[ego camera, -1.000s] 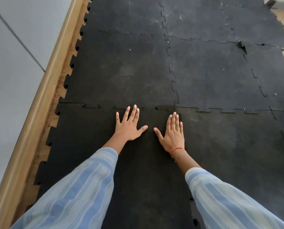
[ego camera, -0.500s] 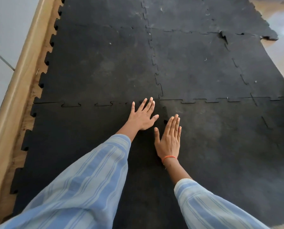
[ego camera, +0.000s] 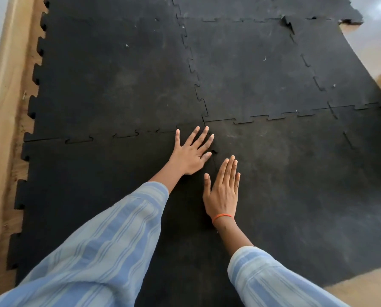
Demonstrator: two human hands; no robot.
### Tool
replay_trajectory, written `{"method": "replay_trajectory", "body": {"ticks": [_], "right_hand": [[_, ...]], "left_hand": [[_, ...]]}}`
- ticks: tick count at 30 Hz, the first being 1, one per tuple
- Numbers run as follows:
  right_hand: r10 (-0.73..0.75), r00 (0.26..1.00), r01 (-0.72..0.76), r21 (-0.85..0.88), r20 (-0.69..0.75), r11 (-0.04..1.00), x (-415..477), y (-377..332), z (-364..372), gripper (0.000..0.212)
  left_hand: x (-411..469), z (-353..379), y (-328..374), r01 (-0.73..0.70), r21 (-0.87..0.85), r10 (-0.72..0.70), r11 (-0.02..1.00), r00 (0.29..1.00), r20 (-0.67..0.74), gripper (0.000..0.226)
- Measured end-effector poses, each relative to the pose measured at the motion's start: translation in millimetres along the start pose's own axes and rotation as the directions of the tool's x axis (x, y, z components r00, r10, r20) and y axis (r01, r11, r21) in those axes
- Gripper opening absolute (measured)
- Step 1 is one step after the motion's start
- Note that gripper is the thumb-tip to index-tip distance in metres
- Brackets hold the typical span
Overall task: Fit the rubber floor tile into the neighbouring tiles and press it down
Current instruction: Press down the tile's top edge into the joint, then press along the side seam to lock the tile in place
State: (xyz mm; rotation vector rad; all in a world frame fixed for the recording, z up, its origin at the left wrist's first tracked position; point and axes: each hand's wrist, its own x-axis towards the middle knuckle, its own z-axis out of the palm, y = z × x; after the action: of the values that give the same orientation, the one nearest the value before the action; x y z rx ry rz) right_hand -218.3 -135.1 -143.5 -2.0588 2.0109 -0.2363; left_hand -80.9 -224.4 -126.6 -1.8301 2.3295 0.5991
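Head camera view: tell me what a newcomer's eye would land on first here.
Two bare hands lie flat on the black rubber floor tiles at centre: the left hand fingers spread near the corner where four tiles meet, the right hand just behind it, an orange band at its wrist. Wide blue striped sleeves fill the bottom. Far off at upper right, a lifted tile corner sticks up from a seam.
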Motion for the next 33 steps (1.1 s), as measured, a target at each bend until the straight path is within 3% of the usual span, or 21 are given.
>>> {"method": "replay_trajectory", "body": {"ticks": [12, 17, 27, 33], "right_hand": [[-0.003, 1.0, 0.005, -0.077, 0.02, 0.997, -4.9, 0.4, -3.5, 0.069], [0.065, 0.997, -0.067, -0.072, -0.029, 0.995, -31.5, 9.9, -3.1, 0.068], [0.045, 0.999, -0.046, -0.043, -0.018, 0.998, -35.5, 14.7, -2.2, 0.065], [0.142, 0.99, -0.142, -0.055, -0.01, 0.988, -74.5, 26.6, -2.3, 0.067]], "left_hand": [[-1.8, -15.3, 14.8, 0.058, 0.013, -0.059, 0.998, 0.987, 0.15, 0.056], [-29.5, 11.0, 22.6, 0.024, 0.014, -0.025, 1.0, 0.995, 0.094, 0.055], [-33.4, 14.8, 27.3, 0.054, 0.041, -0.056, 0.998, 0.997, 0.058, 0.06], [-61.3, 47.9, 42.8, 0.033, 0.024, -0.03, 0.999, 0.993, -0.113, 0.061]]}}
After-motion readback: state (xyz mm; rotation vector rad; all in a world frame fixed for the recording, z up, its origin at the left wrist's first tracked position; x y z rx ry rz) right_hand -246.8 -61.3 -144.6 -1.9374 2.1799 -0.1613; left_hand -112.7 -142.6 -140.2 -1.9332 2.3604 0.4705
